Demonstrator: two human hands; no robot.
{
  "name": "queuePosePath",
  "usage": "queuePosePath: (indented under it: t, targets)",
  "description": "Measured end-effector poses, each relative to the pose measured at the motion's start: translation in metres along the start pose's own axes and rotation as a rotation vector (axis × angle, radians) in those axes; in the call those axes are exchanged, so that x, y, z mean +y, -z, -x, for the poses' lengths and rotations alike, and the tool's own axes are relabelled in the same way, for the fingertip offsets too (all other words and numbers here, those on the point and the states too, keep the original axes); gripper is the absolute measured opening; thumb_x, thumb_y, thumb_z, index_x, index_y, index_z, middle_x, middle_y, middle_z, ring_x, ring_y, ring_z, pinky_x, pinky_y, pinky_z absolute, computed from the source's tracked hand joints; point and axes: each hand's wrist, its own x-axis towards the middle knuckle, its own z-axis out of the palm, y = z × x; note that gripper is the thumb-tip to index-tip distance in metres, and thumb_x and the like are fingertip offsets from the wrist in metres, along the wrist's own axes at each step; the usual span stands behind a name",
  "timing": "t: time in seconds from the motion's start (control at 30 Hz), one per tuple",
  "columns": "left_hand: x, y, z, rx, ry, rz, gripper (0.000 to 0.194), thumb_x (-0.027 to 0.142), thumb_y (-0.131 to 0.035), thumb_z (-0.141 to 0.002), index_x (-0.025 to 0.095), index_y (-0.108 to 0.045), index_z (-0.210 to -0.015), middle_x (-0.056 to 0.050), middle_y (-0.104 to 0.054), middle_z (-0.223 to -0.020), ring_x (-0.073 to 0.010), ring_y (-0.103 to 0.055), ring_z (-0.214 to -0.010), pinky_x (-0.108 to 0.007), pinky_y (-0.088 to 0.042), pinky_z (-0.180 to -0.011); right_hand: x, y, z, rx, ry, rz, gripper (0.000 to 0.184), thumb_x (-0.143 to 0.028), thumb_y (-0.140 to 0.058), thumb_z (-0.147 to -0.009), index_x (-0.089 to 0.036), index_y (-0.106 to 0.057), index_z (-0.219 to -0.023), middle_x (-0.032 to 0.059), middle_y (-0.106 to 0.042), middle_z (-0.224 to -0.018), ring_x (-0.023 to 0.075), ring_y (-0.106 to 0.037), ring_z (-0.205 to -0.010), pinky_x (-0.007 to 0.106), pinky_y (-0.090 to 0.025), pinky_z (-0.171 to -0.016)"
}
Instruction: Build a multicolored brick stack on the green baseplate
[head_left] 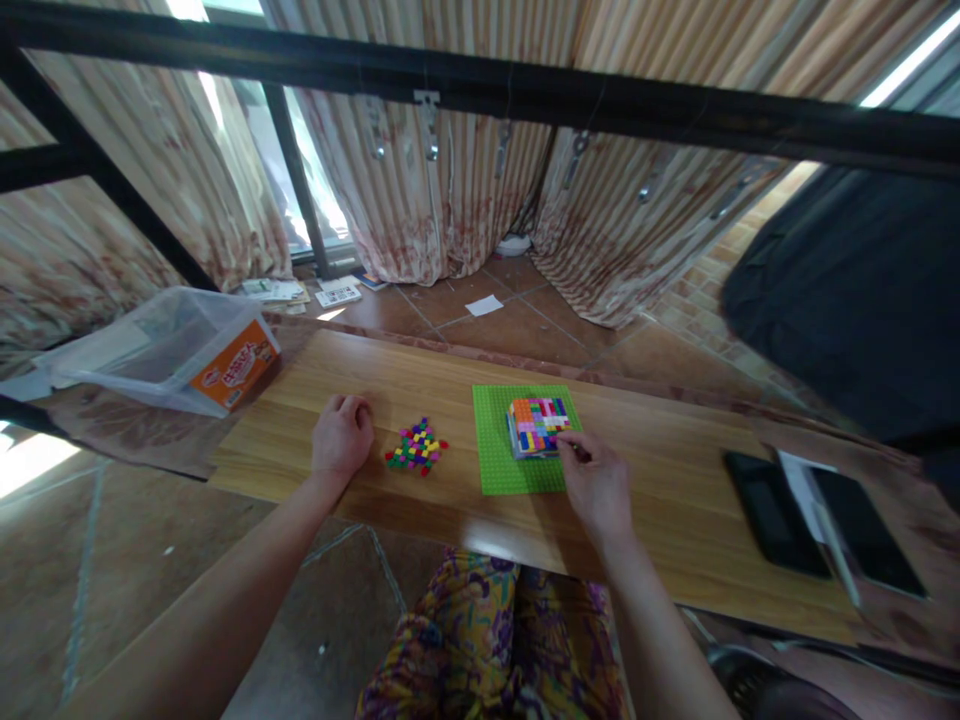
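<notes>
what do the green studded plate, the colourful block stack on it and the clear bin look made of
The bright green studded plate: probably moulded plastic, matt-looking, its colour even and studs regular.
The multicoloured, boxy block stack: likely smooth plastic, with flat saturated colours and squared bricks.
The clear, open-topped rectangular bin: apparently smooth plastic, since things show hazily through its walls.
</notes>
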Motion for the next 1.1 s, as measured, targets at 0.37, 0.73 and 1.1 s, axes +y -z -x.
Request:
queuePosePath:
  t: [0.37, 0.73, 1.1]
  targets:
    - [0.001, 0.001, 0.000, -0.005, -0.005, 0.002, 0.023, 0.023, -0.043, -0.088, 0.019, -0.066, -0.091, -0.009, -0.063, -0.095, -0.0221, -0.061, -0.090, -0.031, -0.046, -0.074, 0.000, -0.001, -0.005, -0.009, 0.163, 0.074, 0.027, -0.027, -0.047, -0.086, -0.017, -0.072, -0.081, 0.0107, -0.072, -0.083, 0.0237, -0.064, -0.078, 0.036, -0.048, -0.075]
    - [0.001, -0.001, 0.001, -0.003, -0.002, -0.013, 0.023, 0.023, -0.042, -0.090, 0.019, -0.065, -0.089, -0.009, -0.063, -0.095, -0.0225, -0.061, -0.089, -0.031, -0.045, -0.073, -0.002, 0.013, 0.014, 0.173, 0.146, -0.017, 0.023, -0.035, -0.054, -0.091, -0.019, -0.071, -0.086, 0.0061, -0.072, -0.084, 0.0191, -0.063, -0.073, 0.032, -0.049, -0.072]
    - [0.001, -0.004, 0.003, -0.015, 0.008, 0.016, 0.021, 0.018, -0.043, -0.090, 0.019, -0.064, -0.090, -0.009, -0.062, -0.094, -0.0208, -0.060, -0.093, -0.031, -0.047, -0.081, -0.052, -0.049, 0.070, -0.199, 0.221, -0.185, 0.020, -0.027, -0.053, -0.091, -0.021, -0.072, -0.089, 0.0056, -0.072, -0.088, 0.0194, -0.066, -0.083, 0.032, -0.051, -0.078]
